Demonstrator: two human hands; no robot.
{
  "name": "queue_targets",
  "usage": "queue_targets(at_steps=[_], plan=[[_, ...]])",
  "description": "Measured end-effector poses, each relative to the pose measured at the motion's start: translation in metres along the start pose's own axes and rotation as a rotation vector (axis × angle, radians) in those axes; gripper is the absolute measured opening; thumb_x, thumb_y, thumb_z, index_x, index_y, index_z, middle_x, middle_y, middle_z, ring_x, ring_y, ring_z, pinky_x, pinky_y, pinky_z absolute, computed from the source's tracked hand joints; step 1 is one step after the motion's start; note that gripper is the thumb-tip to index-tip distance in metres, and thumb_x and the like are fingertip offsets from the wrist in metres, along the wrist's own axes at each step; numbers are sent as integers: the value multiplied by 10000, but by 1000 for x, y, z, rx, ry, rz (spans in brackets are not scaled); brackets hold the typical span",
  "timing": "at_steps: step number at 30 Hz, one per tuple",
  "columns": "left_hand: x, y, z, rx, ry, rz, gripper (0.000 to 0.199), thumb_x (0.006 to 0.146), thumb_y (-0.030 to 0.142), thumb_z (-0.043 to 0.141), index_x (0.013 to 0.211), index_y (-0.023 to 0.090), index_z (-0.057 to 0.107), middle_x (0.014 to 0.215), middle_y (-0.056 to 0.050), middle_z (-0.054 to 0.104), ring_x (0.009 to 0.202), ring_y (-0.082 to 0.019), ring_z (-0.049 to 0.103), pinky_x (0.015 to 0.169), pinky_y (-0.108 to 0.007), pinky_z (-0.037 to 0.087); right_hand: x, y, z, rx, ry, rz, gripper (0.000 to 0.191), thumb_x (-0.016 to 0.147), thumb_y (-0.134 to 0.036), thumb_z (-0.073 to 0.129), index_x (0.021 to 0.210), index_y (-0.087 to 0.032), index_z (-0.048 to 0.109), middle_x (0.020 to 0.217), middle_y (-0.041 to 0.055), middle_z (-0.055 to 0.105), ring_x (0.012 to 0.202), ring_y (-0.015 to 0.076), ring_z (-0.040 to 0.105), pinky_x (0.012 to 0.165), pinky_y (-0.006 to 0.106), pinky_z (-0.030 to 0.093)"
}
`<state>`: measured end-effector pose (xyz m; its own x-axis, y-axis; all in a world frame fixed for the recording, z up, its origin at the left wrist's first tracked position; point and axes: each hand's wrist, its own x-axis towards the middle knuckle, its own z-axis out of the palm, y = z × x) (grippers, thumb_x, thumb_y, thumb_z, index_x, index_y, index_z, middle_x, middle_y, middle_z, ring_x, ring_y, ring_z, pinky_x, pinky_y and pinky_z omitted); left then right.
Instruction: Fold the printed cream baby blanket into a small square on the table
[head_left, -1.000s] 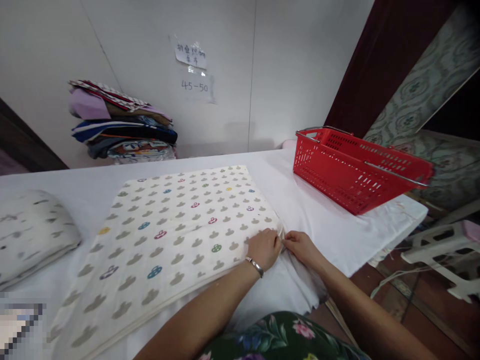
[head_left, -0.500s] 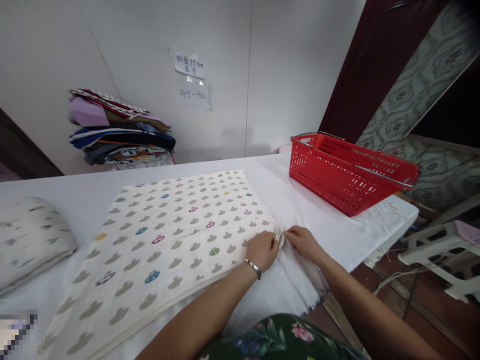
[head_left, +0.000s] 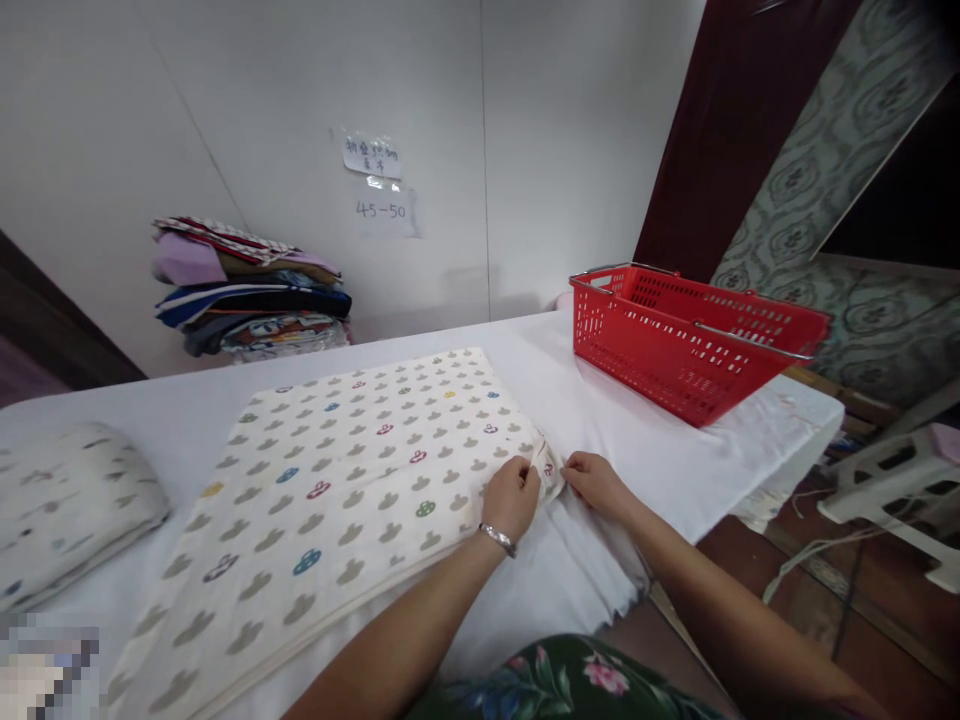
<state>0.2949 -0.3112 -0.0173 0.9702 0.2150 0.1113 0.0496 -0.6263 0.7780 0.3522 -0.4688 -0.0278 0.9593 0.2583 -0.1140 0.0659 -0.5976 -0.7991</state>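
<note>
A cream cloth (head_left: 360, 480) printed with grey shapes and small coloured mushrooms lies flat and folded in layers on the white-covered table (head_left: 637, 450). At its near right corner, my left hand (head_left: 512, 497), with a silver bracelet at the wrist, is closed on the cloth's edge. Just to the right, my right hand (head_left: 598, 484) pinches the corner's outer tip. Between the two hands the corner is turned up and shows a small red print. The fingertips of my left hand are partly hidden.
A red basket (head_left: 690, 350) with metal handles stands at the table's back right. A stack of folded fabrics (head_left: 255, 290) sits at the back left. Another folded cloth (head_left: 75, 510) lies at the left. White plastic stools (head_left: 892, 490) stand on the floor at the right.
The corner between my hands has opened out and now shows its red print. My left hand has shifted slightly left, away from my right hand. The camera view has moved a little.
</note>
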Motion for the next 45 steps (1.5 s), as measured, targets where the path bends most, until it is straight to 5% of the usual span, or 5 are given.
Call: queue_targets(at_steps=[4,14,27,40,45], plan=[[-4,1,2,89,5,82,159,821,259,422,720,190,523,668,25,552,608,-105,489,584,-234,304,-3,-4,-1,-1,87,-100,93,669,-226,500,597,-176,530,488,-39,497,461,82,420,449,202,277],[-9,3,6,187,-80,247,175,852,336,419,821,208,534,785,13,558,680,-113,509,609,-238,327,0,-15,2,639,-192,147,196,666,-310,583,585,-177,464,421,-76,416,328,41,314,342,200,176],[-7,7,8,326,-161,191,253,758,396,562,934,222,512,927,-8,568,821,-155,546,647,-247,352,-2,-15,4,742,-242,151,230,664,-326,610,588,-173,456,415,-88,371,327,36,302,344,201,144],[3,17,-11,396,-13,163,98,790,235,449,879,225,490,854,0,599,772,-159,566,628,-263,343,7,-7,-8,-19,-101,51,176,691,-303,571,588,-171,517,392,-52,439,338,69,379,379,209,249],[-2,15,-7,420,-85,196,145,809,231,435,942,222,491,931,-20,593,819,-166,566,648,-268,359,6,-5,-4,126,-82,29,133,673,-245,556,572,-180,498,384,-67,415,332,63,360,368,207,235]])
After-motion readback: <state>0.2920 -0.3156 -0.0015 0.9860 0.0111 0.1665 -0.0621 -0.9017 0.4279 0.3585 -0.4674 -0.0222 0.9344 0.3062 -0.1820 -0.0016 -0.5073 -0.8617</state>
